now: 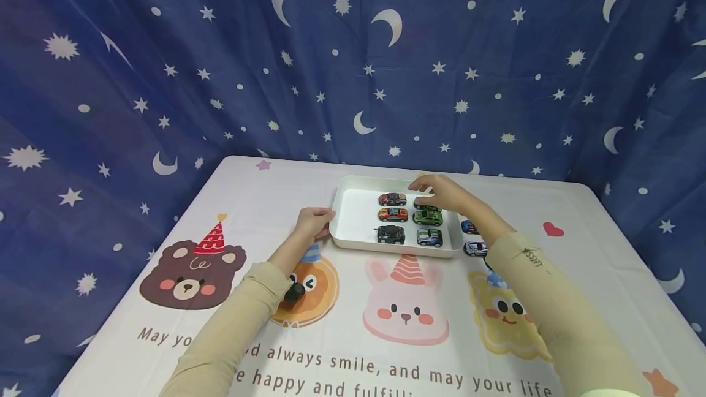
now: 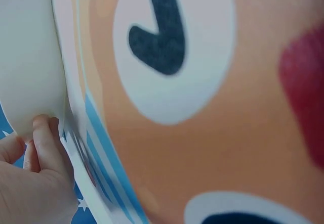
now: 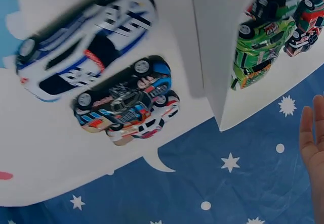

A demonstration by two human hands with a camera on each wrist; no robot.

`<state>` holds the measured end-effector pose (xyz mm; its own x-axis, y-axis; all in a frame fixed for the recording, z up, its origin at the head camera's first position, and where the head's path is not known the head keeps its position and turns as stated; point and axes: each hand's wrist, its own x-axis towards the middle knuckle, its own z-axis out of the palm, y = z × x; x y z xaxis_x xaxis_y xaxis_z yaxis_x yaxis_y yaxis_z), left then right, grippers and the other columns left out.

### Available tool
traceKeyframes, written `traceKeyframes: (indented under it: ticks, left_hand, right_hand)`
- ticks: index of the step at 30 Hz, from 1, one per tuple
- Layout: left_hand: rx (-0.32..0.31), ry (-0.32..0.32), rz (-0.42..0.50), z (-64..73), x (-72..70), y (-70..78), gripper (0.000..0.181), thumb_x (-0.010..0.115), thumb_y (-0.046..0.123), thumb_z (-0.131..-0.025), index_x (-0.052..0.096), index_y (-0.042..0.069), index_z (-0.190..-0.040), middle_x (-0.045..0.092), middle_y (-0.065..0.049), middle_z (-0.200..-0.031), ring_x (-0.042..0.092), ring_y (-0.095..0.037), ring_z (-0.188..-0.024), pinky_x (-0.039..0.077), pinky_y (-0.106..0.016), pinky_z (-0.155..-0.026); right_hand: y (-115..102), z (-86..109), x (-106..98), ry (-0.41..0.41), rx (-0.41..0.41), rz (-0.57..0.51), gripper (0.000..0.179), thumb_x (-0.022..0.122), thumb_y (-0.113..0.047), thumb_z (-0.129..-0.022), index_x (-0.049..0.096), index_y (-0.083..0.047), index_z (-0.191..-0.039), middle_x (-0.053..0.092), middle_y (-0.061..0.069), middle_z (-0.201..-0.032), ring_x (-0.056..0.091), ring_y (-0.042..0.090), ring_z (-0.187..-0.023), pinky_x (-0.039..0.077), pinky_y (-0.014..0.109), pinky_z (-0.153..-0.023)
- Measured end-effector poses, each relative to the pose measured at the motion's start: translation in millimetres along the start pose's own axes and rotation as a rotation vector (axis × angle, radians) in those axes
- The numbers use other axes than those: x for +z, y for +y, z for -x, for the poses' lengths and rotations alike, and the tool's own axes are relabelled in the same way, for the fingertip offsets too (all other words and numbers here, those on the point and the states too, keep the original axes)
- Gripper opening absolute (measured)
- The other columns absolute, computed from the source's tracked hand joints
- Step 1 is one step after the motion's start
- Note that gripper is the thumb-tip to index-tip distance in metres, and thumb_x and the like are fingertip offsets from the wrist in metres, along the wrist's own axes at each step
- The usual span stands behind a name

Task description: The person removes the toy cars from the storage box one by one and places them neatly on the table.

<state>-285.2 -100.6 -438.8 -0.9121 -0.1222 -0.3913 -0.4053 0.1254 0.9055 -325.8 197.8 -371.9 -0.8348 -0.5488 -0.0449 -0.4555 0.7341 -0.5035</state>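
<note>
A white tray holds several toy cars in two columns, among them a red and yellow car, a black vehicle and a green car. At the tray's left edge, my left hand pinches the rim between thumb and fingers, also visible in the left wrist view. My right hand hovers over the tray's back right part, partly covering a dark green car. In the right wrist view its fingers look extended, with nothing seen in them.
Right of the tray, toy cars stand on the tablecloth, including a white and blue car and a black and blue car; my right forearm partly hides this spot. Behind the table hangs a blue star-and-moon curtain.
</note>
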Motion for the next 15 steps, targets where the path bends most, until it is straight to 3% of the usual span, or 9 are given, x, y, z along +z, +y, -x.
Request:
traceKeyframes:
  ticks: [6,12,15]
  left_hand:
    - [-0.012,0.007,0.020,1.9,0.8,-0.1,0.033,0.060,0.013,-0.092,0.060,0.000,-0.122,0.061,-0.021,-0.121,0.059,-0.006,-0.065,0.056,-0.014,-0.057]
    - [-0.008,0.021,-0.007,-4.2,2.1,-3.4,0.031,0.061,0.015,-0.092,0.062,0.001,-0.120,0.064,-0.018,-0.117,0.065,-0.014,-0.078,0.060,-0.027,-0.075]
    - [0.030,0.010,0.011,-12.6,2.7,-9.0,0.026,0.065,0.016,-0.090,0.067,0.003,-0.112,0.068,-0.015,-0.106,0.067,-0.016,-0.078,0.060,-0.030,-0.075]
  right_hand:
    - [-2.5,-17.6,0.6,-0.019,0.010,0.038,0.035,0.064,-0.006,-0.088,0.058,0.004,-0.122,0.059,0.023,-0.123,0.055,0.037,-0.112,0.049,0.050,-0.097]
    - [-2.0,-34.3,8.5,-0.045,0.039,0.034,0.036,0.065,-0.008,-0.088,0.059,0.003,-0.121,0.060,0.022,-0.122,0.055,0.037,-0.114,0.050,0.046,-0.097]
    - [-1.9,-40.0,12.5,-0.053,0.063,0.006,0.036,0.065,-0.007,-0.088,0.059,0.003,-0.122,0.059,0.022,-0.124,0.055,0.037,-0.115,0.049,0.046,-0.099]
